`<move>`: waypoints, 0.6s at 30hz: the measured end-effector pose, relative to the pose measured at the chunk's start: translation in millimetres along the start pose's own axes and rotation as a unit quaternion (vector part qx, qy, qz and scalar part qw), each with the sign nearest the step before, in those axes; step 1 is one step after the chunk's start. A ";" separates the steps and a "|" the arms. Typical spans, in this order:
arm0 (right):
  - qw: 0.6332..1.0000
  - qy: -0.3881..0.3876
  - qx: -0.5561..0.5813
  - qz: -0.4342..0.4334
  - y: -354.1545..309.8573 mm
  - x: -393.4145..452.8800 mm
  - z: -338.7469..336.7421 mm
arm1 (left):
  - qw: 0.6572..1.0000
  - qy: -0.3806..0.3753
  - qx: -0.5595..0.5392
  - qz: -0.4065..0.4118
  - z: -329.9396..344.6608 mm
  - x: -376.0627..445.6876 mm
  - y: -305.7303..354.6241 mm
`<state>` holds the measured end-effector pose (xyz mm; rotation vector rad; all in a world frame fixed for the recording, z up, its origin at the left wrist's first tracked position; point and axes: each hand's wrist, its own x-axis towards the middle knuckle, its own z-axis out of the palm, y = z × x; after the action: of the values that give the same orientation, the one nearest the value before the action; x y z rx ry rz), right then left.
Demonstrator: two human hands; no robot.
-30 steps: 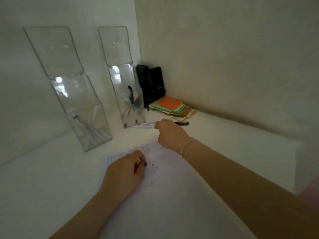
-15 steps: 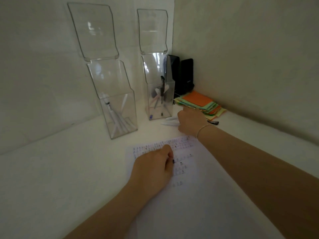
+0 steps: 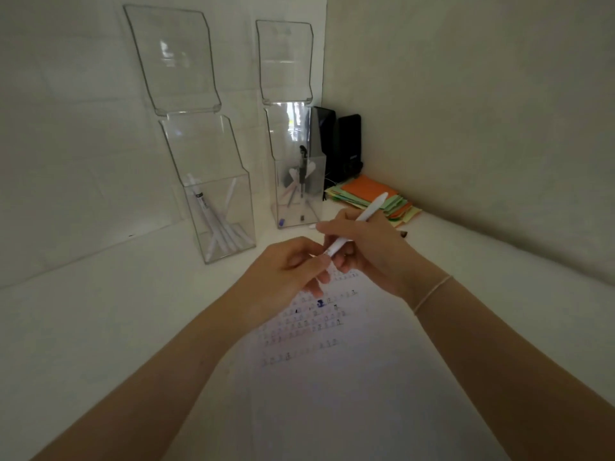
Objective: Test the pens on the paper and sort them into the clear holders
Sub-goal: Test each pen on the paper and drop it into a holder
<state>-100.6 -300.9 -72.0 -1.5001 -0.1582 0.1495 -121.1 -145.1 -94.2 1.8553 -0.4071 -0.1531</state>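
Observation:
My right hand grips a white pen above the top of the paper, its back end pointing up and right. My left hand pinches the pen's lower end with thumb and fingers. The sheet carries rows of small ink marks, one of them a dark blue blot. Two clear holders stand against the back wall: the left holder contains several white pens, the right holder contains a black pen and some light ones. Another white pen and a dark pen lie on the desk, mostly hidden behind my right hand.
A stack of orange, green and yellow notes lies in the corner right of the holders. Two black boxes stand behind it. Walls close in at the back and right.
My right hand has lifted the white pen from the desk near the notes and brought it over the paper. My left hand rose from the sheet to meet the pen's lower end.

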 end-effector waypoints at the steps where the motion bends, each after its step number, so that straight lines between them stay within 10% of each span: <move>1: 1.000 0.005 0.013 -0.006 2.2 -1.5 -0.2 | 1.000 -0.003 0.024 0.011 0.2 0.0 0.5; 7: 0.984 0.119 0.126 0.045 9.4 -10.4 -1.6 | 0.994 0.024 0.101 0.022 -4.0 0.1 1.1; 10: 0.933 0.308 -0.134 -0.127 20.1 -13.9 -2.8 | 0.983 0.064 0.169 0.025 -15.3 -1.3 4.7; 13: 0.866 0.124 -0.410 -0.258 26.5 -23.4 13.1 | 0.972 0.055 0.220 0.066 -18.3 -4.2 12.7; 15: 0.923 0.019 -0.342 -0.177 21.5 -26.1 31.8 | 0.970 0.088 0.210 0.088 -16.2 -5.3 16.1; 18: 0.988 0.063 -0.134 -0.039 8.6 -16.8 39.9 | 0.987 0.117 0.065 0.092 -14.3 -6.3 19.0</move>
<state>-124.9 -264.6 -78.3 -1.7625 -0.1393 -0.0315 -126.5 -135.2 -72.3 1.9262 -0.4298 0.2212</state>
